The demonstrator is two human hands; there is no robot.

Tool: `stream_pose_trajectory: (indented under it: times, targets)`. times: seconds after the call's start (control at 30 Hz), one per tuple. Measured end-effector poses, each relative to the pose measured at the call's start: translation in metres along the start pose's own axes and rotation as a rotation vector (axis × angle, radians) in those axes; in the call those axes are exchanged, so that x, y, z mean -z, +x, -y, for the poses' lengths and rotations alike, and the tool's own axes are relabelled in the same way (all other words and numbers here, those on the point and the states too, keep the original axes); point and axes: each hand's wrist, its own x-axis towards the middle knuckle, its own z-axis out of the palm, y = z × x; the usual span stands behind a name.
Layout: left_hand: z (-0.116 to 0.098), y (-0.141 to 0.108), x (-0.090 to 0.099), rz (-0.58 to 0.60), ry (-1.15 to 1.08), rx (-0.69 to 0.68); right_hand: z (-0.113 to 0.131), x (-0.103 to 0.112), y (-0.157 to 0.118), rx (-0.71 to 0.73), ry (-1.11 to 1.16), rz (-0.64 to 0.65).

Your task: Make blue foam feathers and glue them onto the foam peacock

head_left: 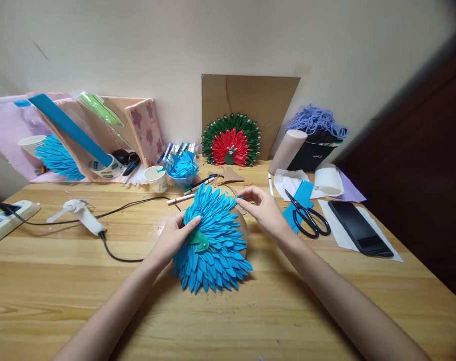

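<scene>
A peacock craft [220,240] with layered blue petal-like pieces is tilted above the wooden table, its brown cardboard backing [242,225] showing along the right edge. My left hand [177,233] grips it at the left, thumb on the front beside the green bird body [198,240]; the other fingers are hidden behind. At the upper right edge, my right hand [260,205] pinches a small blue piece [236,199] between thumb and fingertips. That piece touches or nearly touches the outer row; I cannot tell which.
Black-handled scissors [308,218] lie on blue strips, with a phone [359,228] further right. A white glue gun [83,215] and its cord lie left. Behind stand a bowl of blue pieces [183,168], a paper cup [156,179] and a red-green peacock craft [231,143] against cardboard.
</scene>
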Motion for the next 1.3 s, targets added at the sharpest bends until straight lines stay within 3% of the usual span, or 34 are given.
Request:
stream_pose_trajectory:
  times: [0.53, 1.3]
  targets:
    - [0.0080, 0.0012, 0.0002, -0.018, -0.006, 0.002, 0.0053, 0.0013, -0.0009, -0.067, 0.009, 0.060]
    - [0.0055, -0.0003, -0.0018, 0.018, -0.034, 0.015, 0.0007, 0.0050, -0.0006, -0.004, 0.021, 0.185]
